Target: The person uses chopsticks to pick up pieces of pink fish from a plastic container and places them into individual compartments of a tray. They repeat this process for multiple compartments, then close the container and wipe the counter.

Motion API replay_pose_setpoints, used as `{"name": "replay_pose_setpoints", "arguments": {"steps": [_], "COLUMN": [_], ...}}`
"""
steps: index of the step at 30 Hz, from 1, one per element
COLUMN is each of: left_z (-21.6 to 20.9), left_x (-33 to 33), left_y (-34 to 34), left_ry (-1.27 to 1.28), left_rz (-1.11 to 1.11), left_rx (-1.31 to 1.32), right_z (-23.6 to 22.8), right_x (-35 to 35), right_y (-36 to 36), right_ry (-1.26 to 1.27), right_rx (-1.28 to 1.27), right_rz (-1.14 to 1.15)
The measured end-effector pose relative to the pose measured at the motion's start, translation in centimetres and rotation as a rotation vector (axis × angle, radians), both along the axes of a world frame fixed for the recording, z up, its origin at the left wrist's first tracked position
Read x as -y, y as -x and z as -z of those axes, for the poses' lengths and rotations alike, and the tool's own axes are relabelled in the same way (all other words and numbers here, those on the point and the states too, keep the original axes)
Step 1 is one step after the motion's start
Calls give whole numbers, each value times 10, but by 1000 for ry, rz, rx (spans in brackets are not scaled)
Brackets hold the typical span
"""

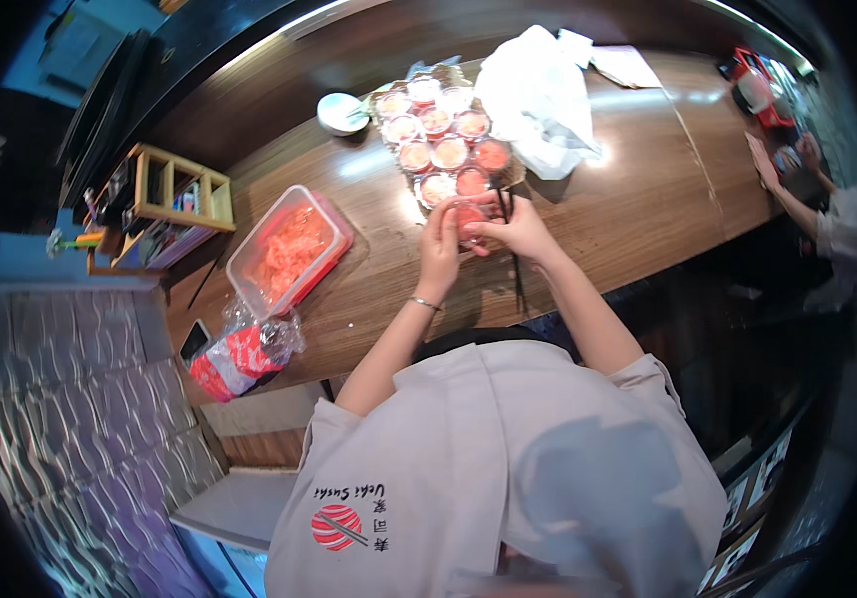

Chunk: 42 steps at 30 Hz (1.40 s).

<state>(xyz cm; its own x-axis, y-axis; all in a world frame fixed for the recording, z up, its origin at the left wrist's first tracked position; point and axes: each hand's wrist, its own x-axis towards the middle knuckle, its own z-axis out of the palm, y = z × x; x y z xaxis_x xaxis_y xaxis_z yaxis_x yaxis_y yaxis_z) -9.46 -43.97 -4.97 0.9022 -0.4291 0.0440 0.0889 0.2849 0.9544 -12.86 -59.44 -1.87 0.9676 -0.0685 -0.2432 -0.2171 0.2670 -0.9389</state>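
Both hands are around one small clear cup (470,214) of pink food at the near end of a group of similar cups. My left hand (440,242) grips its left side, fingers curled. Pressing on the cup from the right is my right hand (526,233), which also keeps a pair of dark chopsticks (519,284) between its fingers. Several filled cups (435,121) stand close together just beyond. To the left, a clear rectangular tub (334,261) holds pink shredded food (294,249) that looks like pickled ginger.
A white bowl (342,115) and a white plastic bag (540,105) flank the cups on the wooden counter (638,189). A red and white plastic package (241,361), a phone (195,341) and a wooden organizer (184,189) lie left. Another person's hand (764,162) rests far right.
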Motion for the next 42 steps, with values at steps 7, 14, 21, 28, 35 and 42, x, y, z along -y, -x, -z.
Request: {"name": "replay_pose_setpoints", "arguments": {"steps": [7, 14, 21, 28, 35, 42], "left_z": [-1, -4, -10, -37, -31, -5], "left_x": [8, 7, 11, 6, -34, -75], "left_y": [-10, -28, -41, -54, -60, -45], "left_ry": [-48, -24, -86, -179, -531, -622], "left_rz": [29, 42, 29, 360, 30, -172], "left_rx": [64, 69, 102, -224, 124, 184], "right_z": [-7, 6, -7, 14, 6, 25], "right_x": [10, 7, 9, 30, 39, 23], "right_y": [-9, -22, -25, -39, -54, -65], "right_ry": [51, 97, 324, 514, 889, 1204], "right_rx": [-33, 95, 115, 121, -30, 148], "right_rz": [38, 60, -7, 146, 176, 303]}}
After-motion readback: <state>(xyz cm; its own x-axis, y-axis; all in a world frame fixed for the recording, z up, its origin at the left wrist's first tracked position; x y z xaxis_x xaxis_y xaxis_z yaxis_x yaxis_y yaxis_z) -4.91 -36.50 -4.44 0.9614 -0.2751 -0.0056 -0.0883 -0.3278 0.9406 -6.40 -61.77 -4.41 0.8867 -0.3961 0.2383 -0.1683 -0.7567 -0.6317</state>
